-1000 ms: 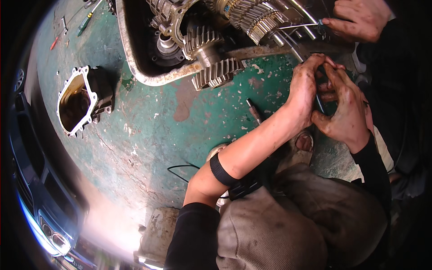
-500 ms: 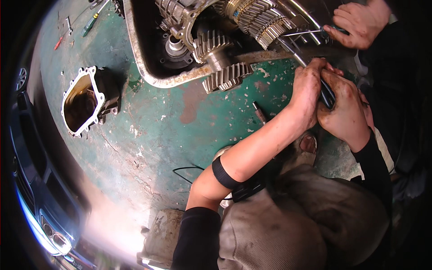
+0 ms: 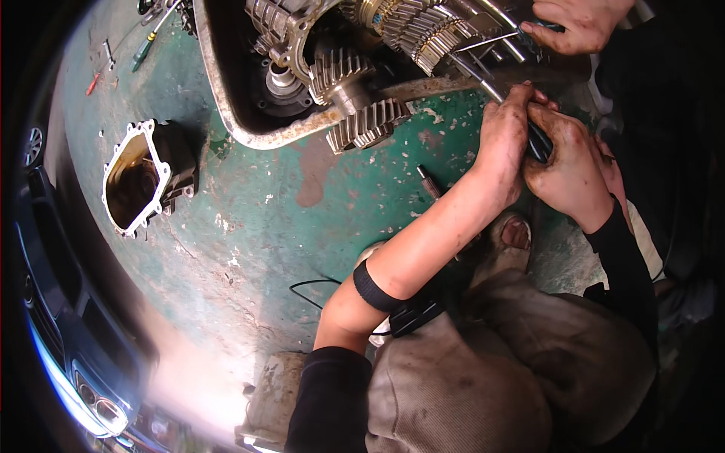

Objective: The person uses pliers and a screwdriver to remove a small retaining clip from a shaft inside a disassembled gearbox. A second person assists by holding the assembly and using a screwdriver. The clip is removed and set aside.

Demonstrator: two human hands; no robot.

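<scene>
My left hand (image 3: 502,136) and my right hand (image 3: 566,162) are both closed round a black-handled pry bar (image 3: 481,79). The left one wraps it higher up, toward the metal shaft. The black grip passes into my right palm. The bar's far end reaches in beside a stack of gears (image 3: 427,38) on a shaft, where its tip is hard to make out. From the upper right, another person's hand (image 3: 581,26) holds a thin-shafted screwdriver (image 3: 495,38) against the same gear stack. Its handle is mostly hidden by that hand.
A large metal tray (image 3: 264,140) holds the gearbox parts, with a loose double helical gear (image 3: 370,124) leaning over its rim. An open housing (image 3: 162,162) lies on the green floor. A splined shaft (image 3: 429,181) rests near my forearm. A green-handled screwdriver (image 3: 143,49) and a blue car (image 3: 68,317) are at left.
The view has shifted slightly, so the tray and gears sit a little further left and up. Both my hands stay wrapped on the bar; the other person's hand still holds the screwdriver.
</scene>
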